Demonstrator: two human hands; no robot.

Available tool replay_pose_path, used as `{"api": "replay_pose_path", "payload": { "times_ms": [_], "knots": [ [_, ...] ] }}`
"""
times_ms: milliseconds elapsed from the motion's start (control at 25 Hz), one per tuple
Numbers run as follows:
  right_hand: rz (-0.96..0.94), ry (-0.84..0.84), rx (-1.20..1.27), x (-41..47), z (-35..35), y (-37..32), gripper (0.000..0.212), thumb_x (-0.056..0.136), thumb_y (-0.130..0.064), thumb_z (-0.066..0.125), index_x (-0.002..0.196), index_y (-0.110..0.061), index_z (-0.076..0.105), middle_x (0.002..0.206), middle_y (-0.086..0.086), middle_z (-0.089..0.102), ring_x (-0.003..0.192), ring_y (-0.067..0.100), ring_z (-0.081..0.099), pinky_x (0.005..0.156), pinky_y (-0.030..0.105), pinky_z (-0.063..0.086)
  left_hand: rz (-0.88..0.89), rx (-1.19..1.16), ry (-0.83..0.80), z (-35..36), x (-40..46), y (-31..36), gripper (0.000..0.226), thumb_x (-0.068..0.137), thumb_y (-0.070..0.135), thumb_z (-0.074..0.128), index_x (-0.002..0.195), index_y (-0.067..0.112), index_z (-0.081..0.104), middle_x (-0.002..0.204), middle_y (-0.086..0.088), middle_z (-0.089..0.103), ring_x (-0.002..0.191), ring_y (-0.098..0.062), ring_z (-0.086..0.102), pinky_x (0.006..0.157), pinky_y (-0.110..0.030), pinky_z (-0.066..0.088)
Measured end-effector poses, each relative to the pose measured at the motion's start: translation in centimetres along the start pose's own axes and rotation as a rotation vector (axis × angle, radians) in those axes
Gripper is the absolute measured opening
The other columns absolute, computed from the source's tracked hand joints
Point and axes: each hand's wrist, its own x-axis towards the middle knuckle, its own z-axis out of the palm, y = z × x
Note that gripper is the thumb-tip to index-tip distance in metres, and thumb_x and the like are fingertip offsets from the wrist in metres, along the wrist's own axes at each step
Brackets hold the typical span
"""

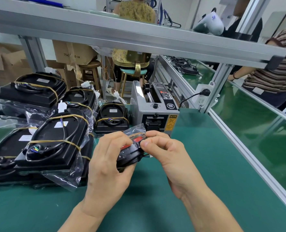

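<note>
The part (130, 154) is a small black piece with a rounded, ribbed rim and a red patch (137, 139) on its upper face. It sits inside a clear bag (135, 129), whose loose, crinkled top stands up above it. Thin dark wires (146, 155) stick out at its lower right edge. It is tilted, its rim toward the camera, and held up off the green mat (197, 164). The left hand (108, 166) grips it from the left and below, and the right hand (170, 158) pinches the bag at its upper right edge.
</note>
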Motion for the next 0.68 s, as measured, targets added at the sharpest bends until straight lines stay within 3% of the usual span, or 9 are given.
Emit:
{"api": "replay_pose_path", "payload": {
  "times_ms": [200, 400, 480, 600, 680],
  "knots": [
    [-0.039, 0.041, -0.072, -0.2, 0.3, 0.0, 0.013, 0.077, -0.012, 0.074, 0.065, -0.016, 0.076, 0.111, -0.003, 0.062, 0.101, 0.001, 0.060, 0.093, 0.024, 0.045, -0.010, -0.001, -0.015, 0.0, -0.2, -0.2, 0.048, 0.067, 0.004, 0.072, 0.107, 0.021, 0.054, 0.111, 0.005, 0.047, 0.101, -0.017, 0.054, 0.078, -0.044, 0.051],
    [-0.115, 0.109, -0.228, -0.2, 0.6, 0.2, 0.015, 0.076, -0.014, 0.074, 0.062, -0.022, 0.074, 0.100, -0.011, 0.064, 0.085, -0.004, 0.060, 0.078, 0.018, 0.045, -0.033, 0.010, -0.042, 0.1, -0.5, -0.4, 0.054, 0.064, 0.003, 0.071, 0.109, 0.030, 0.058, 0.119, 0.009, 0.040, 0.098, -0.020, 0.057, 0.083, -0.040, 0.051],
    [-0.125, 0.169, -0.272, 0.0, 0.6, 0.6, 0.009, 0.076, -0.016, 0.074, 0.069, -0.021, 0.071, 0.095, -0.010, 0.065, 0.077, -0.002, 0.058, 0.071, 0.016, 0.043, -0.032, 0.017, -0.033, 0.2, -0.5, -0.4, 0.051, 0.064, 0.004, 0.071, 0.107, 0.029, 0.058, 0.118, 0.008, 0.041, 0.097, -0.020, 0.057, 0.084, -0.037, 0.050],
    [-0.062, 0.227, -0.135, 0.2, 0.2, 1.1, 0.016, 0.082, -0.010, 0.068, 0.088, -0.023, 0.060, 0.091, -0.008, 0.064, 0.083, 0.009, 0.057, 0.079, 0.026, 0.049, -0.013, 0.024, 0.006, 0.2, -0.4, -0.4, 0.044, 0.066, 0.004, 0.073, 0.104, 0.024, 0.060, 0.112, 0.002, 0.044, 0.099, -0.014, 0.054, 0.088, -0.023, 0.045],
    [-0.065, 0.177, -0.087, 0.0, 0.5, 1.0, 0.015, 0.080, -0.026, 0.069, 0.091, -0.026, 0.060, 0.087, -0.015, 0.062, 0.083, 0.005, 0.057, 0.079, 0.020, 0.047, -0.006, 0.007, 0.022, 0.1, -0.2, -0.6, 0.043, 0.066, 0.003, 0.073, 0.104, 0.021, 0.060, 0.108, 0.000, 0.046, 0.101, -0.011, 0.053, 0.089, -0.019, 0.042]
  ]
}}
